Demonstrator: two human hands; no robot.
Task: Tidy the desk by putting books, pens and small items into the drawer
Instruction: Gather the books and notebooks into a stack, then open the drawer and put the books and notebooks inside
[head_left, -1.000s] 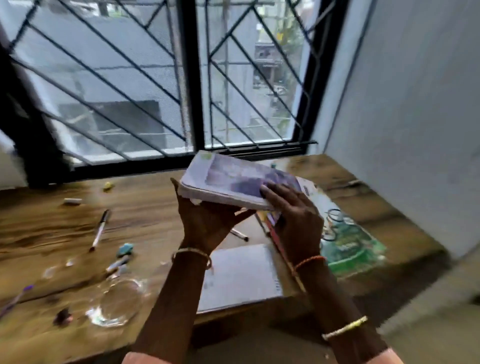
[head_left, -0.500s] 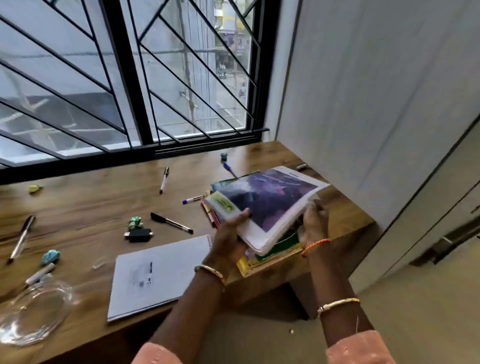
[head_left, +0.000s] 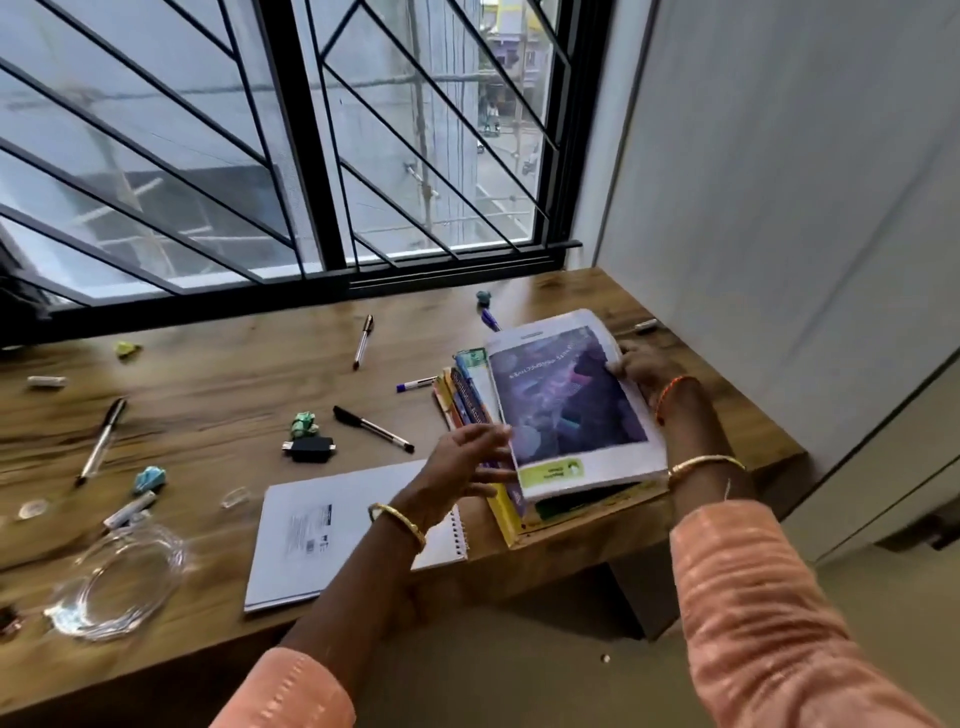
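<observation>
The purple book (head_left: 569, 402) lay face up on top of the stack (head_left: 470, 400) at the right end of the worktop (head_left: 218, 379), a sensible spot, since gathering the books in one pile lets them go to the drawer in a single carry. The right hand (head_left: 641, 366) gripped the book's far right edge, fingers curled over it, apparently to steady and square it on the pile. The left hand (head_left: 467, 460) hovered at the stack's near left side with fingers spread and relaxed, holding nothing; whether its fingertips touched the spines could not be told through the blur. The notepad (head_left: 337, 530) lay flat just left of the stack at the front edge, apart from it. Pens (head_left: 371, 428) and small bits (head_left: 306, 423) sat scattered over the middle and left of the worktop, none yet collected. No drawer was in view.
</observation>
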